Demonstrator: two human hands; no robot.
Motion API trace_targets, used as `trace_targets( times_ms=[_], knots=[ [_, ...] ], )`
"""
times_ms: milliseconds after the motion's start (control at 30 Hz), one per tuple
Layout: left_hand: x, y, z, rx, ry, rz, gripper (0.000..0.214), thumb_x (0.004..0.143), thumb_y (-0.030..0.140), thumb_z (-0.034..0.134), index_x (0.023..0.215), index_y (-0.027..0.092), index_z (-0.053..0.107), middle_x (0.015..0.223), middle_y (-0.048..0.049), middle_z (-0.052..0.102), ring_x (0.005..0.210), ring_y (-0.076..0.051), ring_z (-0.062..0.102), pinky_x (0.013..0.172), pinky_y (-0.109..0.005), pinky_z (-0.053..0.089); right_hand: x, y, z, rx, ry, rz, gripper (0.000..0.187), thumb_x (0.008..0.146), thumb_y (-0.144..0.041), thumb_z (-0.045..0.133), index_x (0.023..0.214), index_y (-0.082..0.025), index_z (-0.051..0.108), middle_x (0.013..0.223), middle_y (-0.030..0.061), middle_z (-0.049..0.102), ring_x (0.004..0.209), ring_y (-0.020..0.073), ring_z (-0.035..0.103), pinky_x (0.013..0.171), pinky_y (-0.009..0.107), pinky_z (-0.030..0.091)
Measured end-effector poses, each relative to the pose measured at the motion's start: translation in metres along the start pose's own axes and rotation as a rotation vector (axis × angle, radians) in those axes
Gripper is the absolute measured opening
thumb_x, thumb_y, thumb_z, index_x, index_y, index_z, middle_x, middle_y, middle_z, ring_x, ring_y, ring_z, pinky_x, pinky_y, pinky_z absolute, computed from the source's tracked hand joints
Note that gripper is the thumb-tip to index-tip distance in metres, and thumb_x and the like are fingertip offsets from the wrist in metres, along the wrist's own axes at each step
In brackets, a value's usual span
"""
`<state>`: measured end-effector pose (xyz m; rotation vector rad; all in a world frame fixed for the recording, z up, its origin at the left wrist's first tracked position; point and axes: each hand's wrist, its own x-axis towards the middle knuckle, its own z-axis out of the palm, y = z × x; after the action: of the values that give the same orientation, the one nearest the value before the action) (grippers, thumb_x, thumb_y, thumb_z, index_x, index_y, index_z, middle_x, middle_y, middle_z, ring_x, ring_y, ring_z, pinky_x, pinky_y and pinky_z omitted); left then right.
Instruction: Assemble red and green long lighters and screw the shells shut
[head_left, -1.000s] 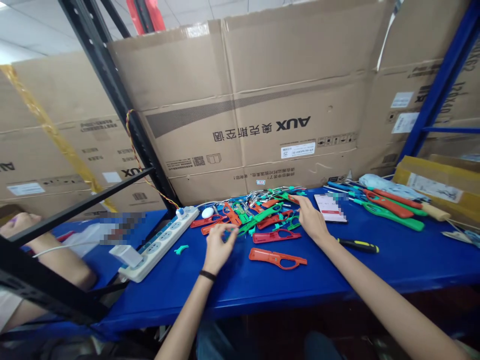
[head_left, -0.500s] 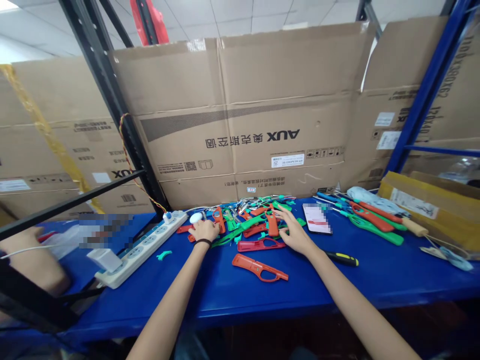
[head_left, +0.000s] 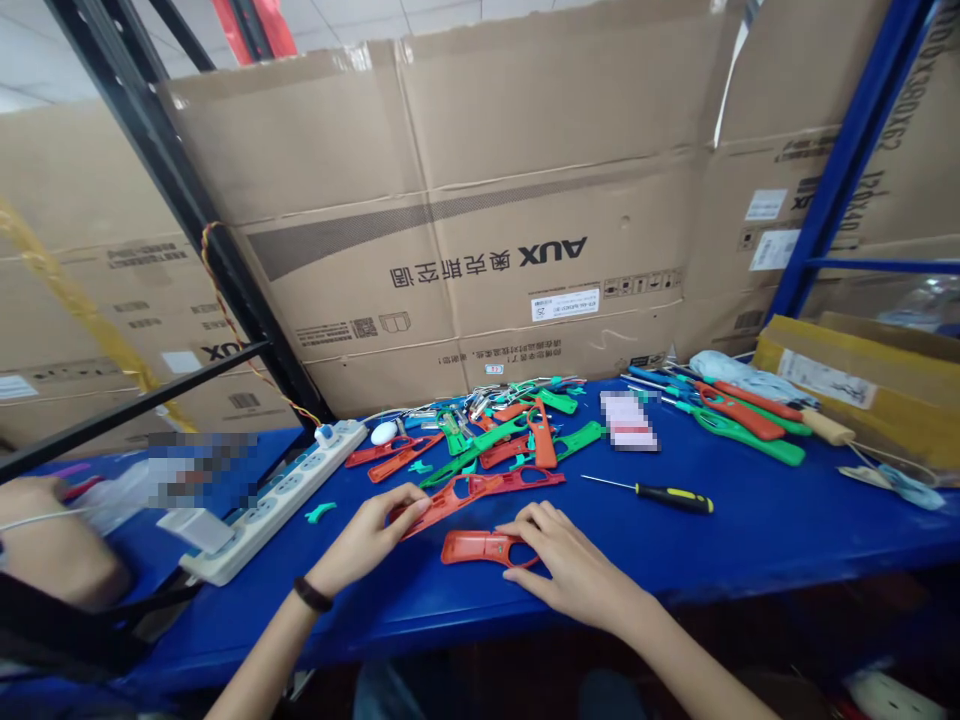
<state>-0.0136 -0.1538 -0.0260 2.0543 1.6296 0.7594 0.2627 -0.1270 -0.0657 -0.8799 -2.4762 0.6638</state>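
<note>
My left hand pinches the near end of an orange lighter casing half, tilted over the front of the pile. Close by on the right, my right hand has thumb and fingers around the trigger-loop end of a second, red-orange casing half near the table's front edge. A darker red casing half lies just behind. Beyond it spreads a pile of green casing halves, an upright-lying orange one and small metal parts.
A black-and-yellow screwdriver and a phone lie right of the pile. Farther right are whole lighters and a cardboard box. A power strip runs along the left. Another person's arm rests beyond the black post.
Both hands have drawn back from the pile toward the front edge. The left now holds an orange casing half; the right has taken hold of the one lying in front. The screwdriver is uncovered.
</note>
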Motion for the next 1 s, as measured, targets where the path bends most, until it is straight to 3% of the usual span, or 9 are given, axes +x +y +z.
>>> trace_targets(
  times_ms=[167,333,433,667,800,1000],
  knots=[
    [0.021,0.017,0.040,0.097,-0.105,0.080,0.030,0.091,0.041,0.045,0.082,0.020,0.063,0.080,-0.0026,0.064,0.077,-0.018,0.057,0.073,-0.028,0.044,-0.005,-0.001,-0.003,0.054,-0.038,-0.101,0.039,0.088,-0.034,0.057,0.126,-0.030,0.051,0.119,0.0033,0.057,0.115,0.0211,0.049,0.104,0.040,0.034],
    [0.029,0.019,0.064,0.270,0.053,0.171,0.019,0.085,0.040,0.057,0.090,0.022,0.060,0.089,-0.0035,0.061,0.085,-0.020,0.055,0.078,-0.033,0.043,-0.010,0.003,-0.002,0.069,0.071,-0.063,0.034,0.084,-0.034,0.063,0.117,-0.029,0.056,0.120,0.0017,0.056,0.115,0.0190,0.048,0.102,0.035,0.035],
    [0.031,0.011,0.058,0.306,0.131,0.179,0.021,0.088,0.042,0.053,0.092,0.023,0.061,0.094,-0.0036,0.062,0.090,-0.022,0.056,0.081,-0.036,0.042,-0.011,0.004,0.001,0.051,0.106,-0.043,0.031,0.084,-0.032,0.063,0.114,-0.029,0.056,0.116,0.0014,0.058,0.112,0.0192,0.050,0.104,0.039,0.032],
    [0.051,-0.020,0.019,0.429,0.278,0.038,0.020,0.090,0.033,0.045,0.087,0.021,0.061,0.094,-0.0050,0.065,0.092,-0.021,0.057,0.083,-0.035,0.044,-0.012,-0.001,0.003,0.026,0.180,-0.012,0.027,0.083,-0.033,0.064,0.109,-0.028,0.059,0.112,0.0030,0.059,0.107,0.0209,0.052,0.101,0.042,0.035],
    [0.082,-0.024,0.009,0.508,0.277,-0.083,0.018,0.088,0.029,0.047,0.091,0.021,0.063,0.101,-0.0055,0.065,0.099,-0.023,0.057,0.087,-0.036,0.043,-0.012,-0.001,0.004,0.037,0.200,-0.022,0.028,0.083,-0.033,0.063,0.111,-0.029,0.060,0.116,0.0026,0.059,0.112,0.0216,0.049,0.100,0.038,0.037],
    [0.139,-0.019,0.014,0.639,0.247,-0.389,0.025,0.090,0.036,0.050,0.094,0.016,0.066,0.107,-0.0124,0.063,0.110,-0.031,0.053,0.091,-0.050,0.042,-0.010,0.001,0.008,0.072,0.233,-0.018,0.025,0.084,-0.028,0.063,0.109,-0.028,0.060,0.111,0.0007,0.062,0.108,0.0192,0.052,0.101,0.036,0.036]
  ],
)
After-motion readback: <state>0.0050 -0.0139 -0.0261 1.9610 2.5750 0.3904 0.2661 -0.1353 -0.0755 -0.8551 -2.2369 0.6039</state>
